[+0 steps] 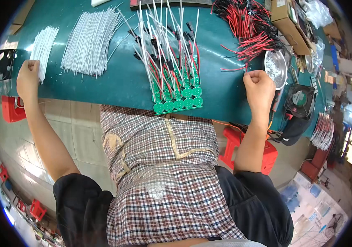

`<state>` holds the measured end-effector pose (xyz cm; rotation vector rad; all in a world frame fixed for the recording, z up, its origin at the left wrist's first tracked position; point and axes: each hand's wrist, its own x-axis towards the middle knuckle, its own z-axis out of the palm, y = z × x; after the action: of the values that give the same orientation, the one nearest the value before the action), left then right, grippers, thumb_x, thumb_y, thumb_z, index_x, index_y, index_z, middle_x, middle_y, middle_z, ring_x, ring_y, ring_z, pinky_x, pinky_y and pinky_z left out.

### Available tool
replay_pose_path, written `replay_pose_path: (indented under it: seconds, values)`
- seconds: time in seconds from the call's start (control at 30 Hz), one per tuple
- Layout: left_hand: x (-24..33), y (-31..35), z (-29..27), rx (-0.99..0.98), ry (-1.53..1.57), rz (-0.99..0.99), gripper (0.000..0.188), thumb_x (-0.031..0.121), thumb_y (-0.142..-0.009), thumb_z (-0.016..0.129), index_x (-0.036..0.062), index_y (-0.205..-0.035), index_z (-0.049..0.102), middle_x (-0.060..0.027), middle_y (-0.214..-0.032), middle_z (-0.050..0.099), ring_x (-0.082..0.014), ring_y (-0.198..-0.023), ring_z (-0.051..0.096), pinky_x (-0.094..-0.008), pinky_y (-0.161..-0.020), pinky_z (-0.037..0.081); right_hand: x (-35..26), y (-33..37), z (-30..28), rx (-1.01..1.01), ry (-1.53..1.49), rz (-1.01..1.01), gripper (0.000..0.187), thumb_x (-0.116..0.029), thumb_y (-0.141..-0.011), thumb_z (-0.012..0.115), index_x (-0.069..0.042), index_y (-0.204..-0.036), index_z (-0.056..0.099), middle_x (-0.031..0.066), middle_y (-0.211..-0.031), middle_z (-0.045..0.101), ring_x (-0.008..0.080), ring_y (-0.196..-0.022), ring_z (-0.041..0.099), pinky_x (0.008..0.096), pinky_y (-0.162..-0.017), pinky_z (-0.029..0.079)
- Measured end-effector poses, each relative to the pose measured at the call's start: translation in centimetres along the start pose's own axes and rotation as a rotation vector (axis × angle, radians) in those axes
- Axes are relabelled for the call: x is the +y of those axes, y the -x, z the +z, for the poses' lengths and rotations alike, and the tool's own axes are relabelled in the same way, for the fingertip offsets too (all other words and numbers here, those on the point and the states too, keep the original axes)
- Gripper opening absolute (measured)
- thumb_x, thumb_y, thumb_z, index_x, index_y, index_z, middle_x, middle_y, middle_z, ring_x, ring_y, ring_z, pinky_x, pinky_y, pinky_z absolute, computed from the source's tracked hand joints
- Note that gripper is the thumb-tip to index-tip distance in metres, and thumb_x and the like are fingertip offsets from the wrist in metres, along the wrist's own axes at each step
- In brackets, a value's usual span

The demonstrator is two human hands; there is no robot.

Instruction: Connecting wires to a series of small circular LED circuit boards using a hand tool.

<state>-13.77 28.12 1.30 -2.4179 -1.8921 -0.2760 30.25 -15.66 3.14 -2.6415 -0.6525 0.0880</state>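
My left hand [28,81] is closed in a pinch at the near left edge of a small bundle of white wires [45,46]. Its fingertips meet the wires there. On the right, my right hand [260,92] pinches the end of a red and black connector wire [246,66] below a loose pile of the same wires [246,24]. Between my hands, near the table's front edge, lies a panel of round green circuit boards [180,99]. White wires and red and black wires with black plugs stick up from it.
A wider stack of white wires [91,43] lies left of the panel. Beyond my right hand are a metal dish [275,68], a black fan [299,101] and a cardboard box [291,26]. Another black fan [3,66] is at the far left. Red stools [266,154] stand below the green table [114,88].
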Motion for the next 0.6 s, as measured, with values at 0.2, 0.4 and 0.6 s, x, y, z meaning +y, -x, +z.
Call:
replay_pose_path:
  seconds: [0.2,0.4,0.6]
  values:
    - [-1.7,-2.0,0.9,-0.104,-0.067,0.037,0.030,0.037,-0.095,0.059,0.0114,-0.106,0.068,-0.0112,-0.097,0.072,-0.0317,-0.095,0.068,-0.0420,-0.081,0.052,0.5,0.6,-1.1,-0.170,-0.528,0.105,0.014,-0.013,-0.094,0.067,0.001,-0.091,0.069,0.0083,-0.077,0.072,0.0118,-0.061,0.065,0.0246,-0.054,0.047]
    - [-3.1,-2.3,1.1,-0.012,-0.216,0.140,0.033,0.040,-0.095,0.058,0.0105,-0.108,0.066,-0.0173,-0.106,0.065,-0.0358,-0.106,0.062,-0.0466,-0.087,0.051,-0.3,1.5,-1.3,-0.170,-0.980,0.145,0.016,-0.007,-0.096,0.066,0.005,-0.106,0.061,0.0158,-0.092,0.072,0.0171,-0.073,0.071,0.0259,-0.066,0.056]
    - [-3.7,-2.9,1.1,-0.043,-0.232,0.148,0.035,0.041,-0.095,0.056,0.0101,-0.110,0.066,-0.0196,-0.114,0.063,-0.0384,-0.106,0.062,-0.0479,-0.088,0.051,-0.4,2.8,-0.5,-0.154,-0.944,-0.001,0.012,-0.004,-0.097,0.064,0.007,-0.102,0.063,0.0155,-0.096,0.072,0.0179,-0.079,0.071,0.0275,-0.073,0.058]
